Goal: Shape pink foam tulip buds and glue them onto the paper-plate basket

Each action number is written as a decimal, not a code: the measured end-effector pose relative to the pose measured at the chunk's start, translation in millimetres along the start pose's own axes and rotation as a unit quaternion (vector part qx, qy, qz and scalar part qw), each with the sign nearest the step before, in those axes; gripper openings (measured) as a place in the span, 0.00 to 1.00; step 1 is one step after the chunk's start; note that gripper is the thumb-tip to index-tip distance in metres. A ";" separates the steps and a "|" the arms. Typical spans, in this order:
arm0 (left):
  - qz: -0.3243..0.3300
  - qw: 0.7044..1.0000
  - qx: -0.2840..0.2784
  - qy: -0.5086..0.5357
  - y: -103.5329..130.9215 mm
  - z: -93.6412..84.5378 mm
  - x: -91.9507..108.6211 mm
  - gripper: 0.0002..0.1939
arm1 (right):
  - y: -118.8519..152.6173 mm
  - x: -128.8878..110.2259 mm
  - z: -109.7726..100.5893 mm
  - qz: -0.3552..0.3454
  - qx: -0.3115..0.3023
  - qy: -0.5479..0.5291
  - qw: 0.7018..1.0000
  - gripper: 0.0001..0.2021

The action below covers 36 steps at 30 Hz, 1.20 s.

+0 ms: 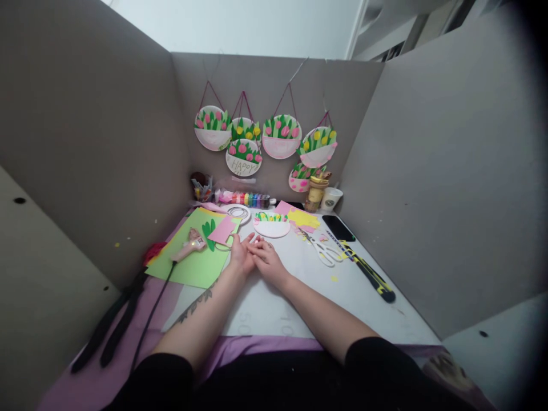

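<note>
While a holder [202, 191] bunches slim sticks, the left hand [242, 254] touches the right hand [268, 260], grip unclear. Scissors [318, 245] lie near.

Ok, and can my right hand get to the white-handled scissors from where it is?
Probably yes: nothing visible lies between your right hand and the scissors, though it seems busy against your left hand and would first need freeing.
</note>
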<state>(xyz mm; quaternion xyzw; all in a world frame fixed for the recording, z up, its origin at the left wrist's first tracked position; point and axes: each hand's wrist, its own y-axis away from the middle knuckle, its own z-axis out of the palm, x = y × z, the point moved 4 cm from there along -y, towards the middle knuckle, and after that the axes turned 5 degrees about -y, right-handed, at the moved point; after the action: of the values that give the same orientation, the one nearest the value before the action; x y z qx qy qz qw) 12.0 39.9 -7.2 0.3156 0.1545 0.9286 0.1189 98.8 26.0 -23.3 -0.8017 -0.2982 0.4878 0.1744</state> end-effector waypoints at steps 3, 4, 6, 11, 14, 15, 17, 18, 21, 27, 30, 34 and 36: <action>0.012 1.000 0.012 0.006 -0.7 -2.7 0.8 0.31 | 2.2 -0.1 5.4 0.001 -0.014 0.000 1.000 0.21; 0.015 1.000 0.016 0.007 -0.9 -3.5 1.2 0.31 | 2.8 -0.8 6.7 0.000 -0.018 0.000 1.000 0.21; 0.019 1.000 0.021 0.009 -1.4 -4.7 2.7 0.30 | 3.3 -2.7 7.6 -0.004 -0.023 -0.001 1.000 0.21; 0.043 0.999 0.012 0.016 -1.3 -4.0 12.0 0.29 | 3.4 -9.8 1.9 -0.030 -0.009 0.007 0.999 0.19; 0.054 0.998 0.004 0.014 -0.5 -3.3 15.3 0.28 | 3.6 -14.8 -1.0 -0.058 0.004 0.019 0.998 0.18; 0.053 0.999 0.003 0.011 -0.3 -3.1 15.0 0.28 | 3.4 -16.0 -1.2 -0.061 0.003 0.022 0.998 0.18; 0.044 0.999 0.004 0.003 -0.5 -3.3 13.2 0.28 | 2.6 -18.1 -1.8 -0.058 0.000 0.033 0.998 0.20; 0.042 0.999 0.004 0.000 -0.6 -3.4 12.4 0.28 | 2.1 -19.3 -2.5 -0.055 0.000 0.044 0.998 0.21; 0.048 0.999 -0.007 0.000 -1.1 -3.4 12.7 0.29 | 1.2 -23.6 -6.7 -0.062 0.011 0.084 0.995 0.20; 0.064 0.998 -0.021 -0.002 -0.1 -2.3 15.4 0.30 | 2.3 -28.5 -9.9 -0.112 0.027 0.060 0.992 0.16; 0.059 0.998 -0.024 -0.008 0.1 -1.9 14.2 0.30 | 1.0 -27.4 -8.4 -0.104 0.019 0.083 0.991 0.18; 0.066 0.997 -0.040 -0.006 -0.8 -2.3 16.4 0.30 | 0.2 -26.8 -11.5 -0.099 0.037 0.113 0.988 0.15; 0.073 0.996 -0.047 0.007 -1.3 -2.3 17.9 0.30 | 0.7 -26.9 -12.8 -0.110 0.048 0.095 0.988 0.11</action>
<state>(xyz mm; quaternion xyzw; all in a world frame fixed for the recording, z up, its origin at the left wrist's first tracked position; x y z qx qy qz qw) -3.1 46.2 0.4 0.3140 0.0875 0.9432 0.0642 101.0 8.2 0.5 -0.7973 -0.3431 0.4012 0.2927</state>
